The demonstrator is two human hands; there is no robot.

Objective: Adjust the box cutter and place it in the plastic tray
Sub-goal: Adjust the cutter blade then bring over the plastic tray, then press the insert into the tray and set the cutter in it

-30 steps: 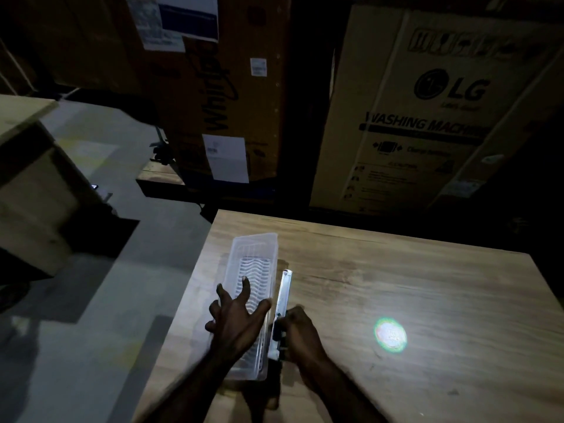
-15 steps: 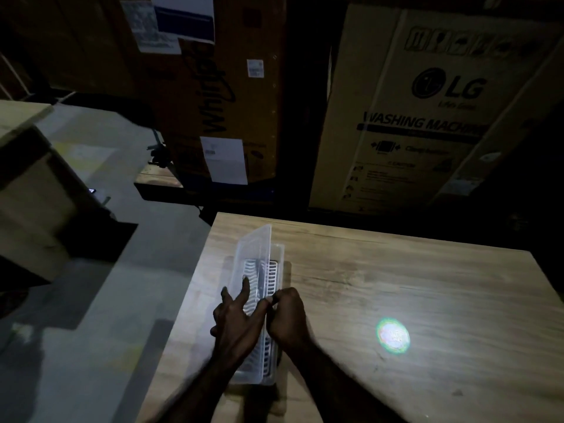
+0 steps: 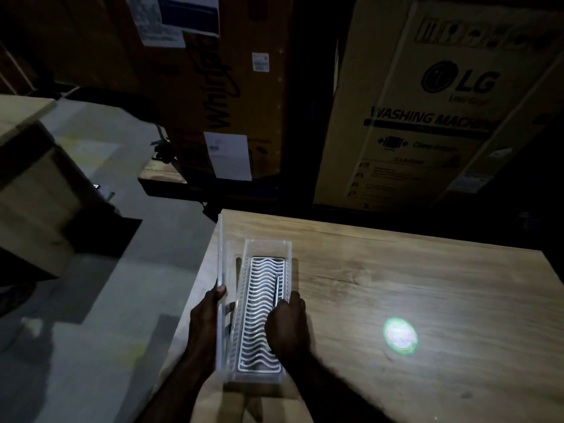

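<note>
A clear plastic tray (image 3: 266, 245) with a wavy white ribbed floor lies lengthwise near the left edge of the wooden table (image 3: 412, 270). Its clear lid (image 3: 220, 254) stands upright along the tray's left side. My left hand (image 3: 207, 315) grips the lid's edge, thumb on top. My right hand (image 3: 287, 326) is inside the tray on its right side, fingers closed on the slim metallic box cutter (image 3: 276, 290). The cutter's front end sticks out past my fingers and points away from me, low over the ribbed floor. My hand hides its rear part.
A bright round light spot (image 3: 400, 334) falls on the table right of the tray. Large cardboard appliance boxes (image 3: 427, 111) stand behind the table. The table's left edge drops to a grey floor (image 3: 122, 300), with a wooden bench (image 3: 27, 166) further left. The scene is dim.
The cutter lay on the table right of the shut tray. My left hand lifted the lid upright, and my right hand carried the cutter into the tray.
</note>
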